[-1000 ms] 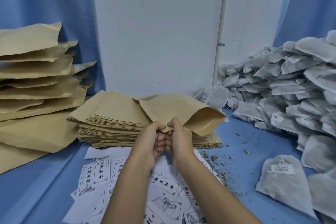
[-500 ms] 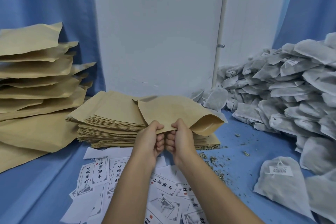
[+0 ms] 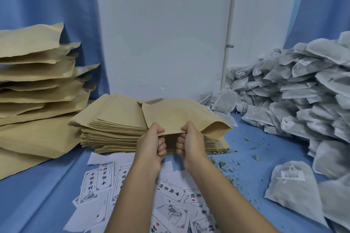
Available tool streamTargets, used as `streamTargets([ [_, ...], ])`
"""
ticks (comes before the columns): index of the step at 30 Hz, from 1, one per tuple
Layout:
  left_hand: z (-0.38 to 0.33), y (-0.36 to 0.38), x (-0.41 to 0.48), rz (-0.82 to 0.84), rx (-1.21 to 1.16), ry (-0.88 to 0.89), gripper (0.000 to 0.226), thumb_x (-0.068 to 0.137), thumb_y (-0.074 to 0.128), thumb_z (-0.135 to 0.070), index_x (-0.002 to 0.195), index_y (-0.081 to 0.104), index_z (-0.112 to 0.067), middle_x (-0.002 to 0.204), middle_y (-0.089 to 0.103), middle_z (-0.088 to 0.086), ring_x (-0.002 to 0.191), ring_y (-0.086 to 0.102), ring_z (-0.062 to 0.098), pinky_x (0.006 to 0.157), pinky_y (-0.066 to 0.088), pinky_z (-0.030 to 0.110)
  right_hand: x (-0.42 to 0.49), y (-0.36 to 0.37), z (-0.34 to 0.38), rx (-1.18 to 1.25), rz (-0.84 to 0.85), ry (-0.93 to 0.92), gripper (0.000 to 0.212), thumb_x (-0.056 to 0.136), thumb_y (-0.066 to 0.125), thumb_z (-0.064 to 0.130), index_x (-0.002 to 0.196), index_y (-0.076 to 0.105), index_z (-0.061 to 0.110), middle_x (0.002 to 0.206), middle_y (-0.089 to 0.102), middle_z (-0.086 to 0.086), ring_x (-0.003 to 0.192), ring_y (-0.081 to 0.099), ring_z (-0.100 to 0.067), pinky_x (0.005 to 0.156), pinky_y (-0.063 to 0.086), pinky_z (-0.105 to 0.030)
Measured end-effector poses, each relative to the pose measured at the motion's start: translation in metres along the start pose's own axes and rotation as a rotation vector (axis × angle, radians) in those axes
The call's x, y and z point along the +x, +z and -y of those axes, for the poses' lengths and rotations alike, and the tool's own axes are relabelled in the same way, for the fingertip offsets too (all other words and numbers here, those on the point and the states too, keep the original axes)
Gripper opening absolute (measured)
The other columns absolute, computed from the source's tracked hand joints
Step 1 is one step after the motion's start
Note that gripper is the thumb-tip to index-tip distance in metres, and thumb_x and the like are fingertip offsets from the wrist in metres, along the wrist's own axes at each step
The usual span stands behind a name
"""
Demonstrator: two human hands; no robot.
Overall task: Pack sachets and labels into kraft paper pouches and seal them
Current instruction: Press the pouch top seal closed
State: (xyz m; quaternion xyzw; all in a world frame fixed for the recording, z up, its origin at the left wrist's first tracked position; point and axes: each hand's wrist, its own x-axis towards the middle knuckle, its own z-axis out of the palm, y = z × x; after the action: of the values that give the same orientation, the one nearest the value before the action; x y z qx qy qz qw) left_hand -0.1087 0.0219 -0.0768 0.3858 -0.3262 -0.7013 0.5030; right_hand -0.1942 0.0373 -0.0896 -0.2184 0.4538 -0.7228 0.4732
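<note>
The stack of flat pouches (image 3: 113, 125) lies in the middle of the desk (image 3: 37, 195), before the wall (image 3: 161, 34). The labels (image 3: 98, 181) lie spread in front of it, nearest to the person. A taller pile of pouches (image 3: 36, 73) stands at the left, a heap of sachets (image 3: 303, 91) at the right, and a single sachet (image 3: 291, 185) lies before that heap. The left hand (image 3: 151, 143) and the right hand (image 3: 189, 142) hold one pouch (image 3: 180, 117) over the stack's right part.

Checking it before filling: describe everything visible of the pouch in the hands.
The pouch is plain tan kraft paper, unprinted and slightly creased. It is held roughly level above the flat stack, its near edge pinched by the left hand and the right hand. Its right end bulges; any contents are hidden.
</note>
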Motion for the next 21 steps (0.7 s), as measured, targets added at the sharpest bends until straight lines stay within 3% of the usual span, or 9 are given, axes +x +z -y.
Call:
streamTargets([
  [7,0.007,0.004,-0.002,-0.052,0.102,0.075,0.029,0.083,0.050,-0.012,0.057,0.037,-0.016,0.036,0.031,-0.004,0.031,0.022,0.009,0.034,0.018,0.015,-0.003,0.002,-0.004,-0.090,0.073,0.045,0.035,0.086,0.041,0.018,0.055,0.026,0.021,0.038,0.022,0.008,0.031,0.014,-0.008,0.031,0.015,-0.016],
  [13,0.007,0.007,-0.002,-0.117,0.072,0.147,0.026,0.082,0.049,-0.008,0.061,0.036,-0.016,0.038,0.028,-0.004,0.033,0.019,0.009,0.034,0.016,0.016,0.000,0.001,-0.002,0.061,0.011,0.045,0.032,0.087,0.041,0.014,0.059,0.027,0.020,0.041,0.019,0.007,0.032,0.012,-0.007,0.033,0.011,-0.017],
  [18,0.009,0.011,-0.008,-0.074,0.128,0.123,0.032,0.083,0.052,-0.007,0.052,0.044,-0.012,0.035,0.037,-0.004,0.028,0.027,0.008,0.033,0.022,0.013,-0.007,0.003,-0.002,0.011,0.059,0.094,0.036,0.087,0.042,0.015,0.053,0.032,0.017,0.034,0.029,0.005,0.024,0.020,-0.008,0.028,0.017,-0.014],
  [21,0.005,0.008,-0.006,-0.099,0.127,0.144,0.030,0.082,0.053,-0.007,0.056,0.040,-0.014,0.037,0.034,-0.004,0.032,0.023,0.009,0.034,0.019,0.015,-0.005,0.003,-0.005,0.101,0.030,0.083,0.029,0.086,0.043,0.016,0.059,0.031,0.019,0.039,0.023,0.006,0.029,0.015,-0.007,0.030,0.013,-0.016],
])
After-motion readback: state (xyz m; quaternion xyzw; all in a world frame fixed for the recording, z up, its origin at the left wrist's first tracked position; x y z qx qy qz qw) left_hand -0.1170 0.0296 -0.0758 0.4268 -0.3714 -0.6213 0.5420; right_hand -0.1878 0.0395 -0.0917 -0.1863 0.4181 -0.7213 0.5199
